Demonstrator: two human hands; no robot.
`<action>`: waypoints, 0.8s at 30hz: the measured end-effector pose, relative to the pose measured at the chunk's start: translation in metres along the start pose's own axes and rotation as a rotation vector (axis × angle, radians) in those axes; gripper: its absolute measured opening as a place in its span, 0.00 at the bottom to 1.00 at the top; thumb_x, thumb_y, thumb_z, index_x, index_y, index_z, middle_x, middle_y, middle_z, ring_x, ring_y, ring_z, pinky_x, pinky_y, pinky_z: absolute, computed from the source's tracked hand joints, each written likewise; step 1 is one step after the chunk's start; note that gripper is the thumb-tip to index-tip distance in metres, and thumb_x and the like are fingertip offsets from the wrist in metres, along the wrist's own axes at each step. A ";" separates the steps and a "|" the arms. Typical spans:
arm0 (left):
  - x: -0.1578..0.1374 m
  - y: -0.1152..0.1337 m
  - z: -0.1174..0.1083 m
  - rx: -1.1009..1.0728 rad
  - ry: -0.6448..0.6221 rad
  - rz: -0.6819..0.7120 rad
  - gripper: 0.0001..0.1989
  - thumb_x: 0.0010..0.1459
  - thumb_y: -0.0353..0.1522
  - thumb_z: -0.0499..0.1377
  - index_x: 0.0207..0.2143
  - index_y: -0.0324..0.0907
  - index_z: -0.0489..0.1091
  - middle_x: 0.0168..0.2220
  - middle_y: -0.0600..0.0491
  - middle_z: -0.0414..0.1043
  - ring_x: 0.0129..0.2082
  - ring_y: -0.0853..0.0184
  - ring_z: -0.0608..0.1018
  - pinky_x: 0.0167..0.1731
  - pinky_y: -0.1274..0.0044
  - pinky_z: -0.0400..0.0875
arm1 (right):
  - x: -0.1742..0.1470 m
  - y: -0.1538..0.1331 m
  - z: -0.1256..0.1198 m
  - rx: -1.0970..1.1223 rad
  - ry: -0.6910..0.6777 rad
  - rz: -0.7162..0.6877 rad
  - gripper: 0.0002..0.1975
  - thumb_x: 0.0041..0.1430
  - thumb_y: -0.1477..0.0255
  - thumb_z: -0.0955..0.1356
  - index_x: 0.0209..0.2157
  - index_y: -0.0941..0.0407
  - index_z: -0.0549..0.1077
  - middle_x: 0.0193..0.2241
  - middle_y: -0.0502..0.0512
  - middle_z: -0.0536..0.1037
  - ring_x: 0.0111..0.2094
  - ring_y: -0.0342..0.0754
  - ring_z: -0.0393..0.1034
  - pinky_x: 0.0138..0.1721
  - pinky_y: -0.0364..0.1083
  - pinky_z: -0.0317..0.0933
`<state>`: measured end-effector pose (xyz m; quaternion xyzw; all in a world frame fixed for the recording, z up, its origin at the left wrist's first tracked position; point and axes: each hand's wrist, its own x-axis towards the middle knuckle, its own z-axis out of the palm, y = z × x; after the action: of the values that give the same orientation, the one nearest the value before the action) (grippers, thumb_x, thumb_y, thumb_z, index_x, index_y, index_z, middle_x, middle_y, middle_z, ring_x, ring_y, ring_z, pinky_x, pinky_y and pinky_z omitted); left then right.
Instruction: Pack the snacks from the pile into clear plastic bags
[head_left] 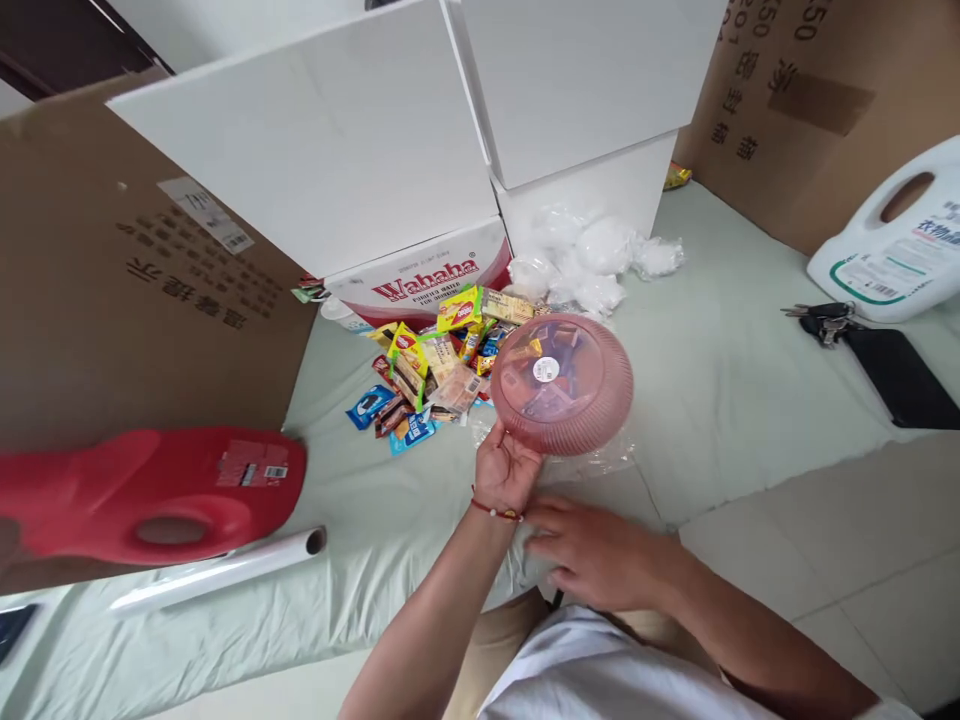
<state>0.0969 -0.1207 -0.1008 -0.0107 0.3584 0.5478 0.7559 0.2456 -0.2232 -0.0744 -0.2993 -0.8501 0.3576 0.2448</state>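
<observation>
A round, see-through pink plastic bowl (611, 405) with ribbed sides bears a white round sticker. Colourful wrapped snacks show through it; I cannot tell which side of the bowl faces me. My left hand (508, 470), a red beaded bracelet on its wrist, grips the bowl's near edge with the palm turned up. Close by that wrist, my right hand (589, 550) holds nothing, its fingers stretched out and apart. A loose pile of snack packets (420, 370) lies just left of the bowl. Clear plastic wrap (592, 462) shows beneath the bowl's near side.
Behind the pile stands an open Wahaha carton (424, 278) with clear crumpled plastic (592, 250) beside it. A red jug (187, 495) and a white roll (225, 570) lie left. On the right are a detergent bottle (892, 240), keys (825, 322) and a black phone (904, 375).
</observation>
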 end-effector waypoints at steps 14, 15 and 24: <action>-0.011 0.000 -0.058 0.842 -0.160 0.439 0.17 0.70 0.43 0.54 0.51 0.45 0.76 0.48 0.48 0.79 0.48 0.62 0.80 0.51 0.69 0.75 | -0.034 0.033 -0.101 1.123 0.790 0.296 0.20 0.48 0.57 0.81 0.36 0.52 0.78 0.30 0.52 0.82 0.29 0.48 0.77 0.33 0.47 0.74; -0.016 0.004 -0.064 1.096 -0.187 0.586 0.16 0.70 0.43 0.55 0.52 0.46 0.75 0.50 0.48 0.78 0.50 0.61 0.79 0.53 0.68 0.74 | -0.046 0.028 -0.114 1.038 0.842 0.270 0.18 0.48 0.57 0.80 0.34 0.51 0.78 0.27 0.51 0.81 0.26 0.48 0.76 0.29 0.46 0.73; -0.044 0.026 -0.121 2.325 -0.299 1.225 0.23 0.67 0.31 0.54 0.63 0.44 0.68 0.60 0.48 0.75 0.64 0.57 0.71 0.71 0.64 0.45 | -0.093 0.109 -0.260 -0.398 0.653 0.790 0.10 0.64 0.67 0.69 0.45 0.52 0.80 0.43 0.56 0.84 0.44 0.53 0.77 0.48 0.51 0.68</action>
<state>0.0047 -0.1963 -0.1567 0.8624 0.4768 0.1697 -0.0116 0.5115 -0.1051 -0.0133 -0.7315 -0.6042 0.1430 0.2819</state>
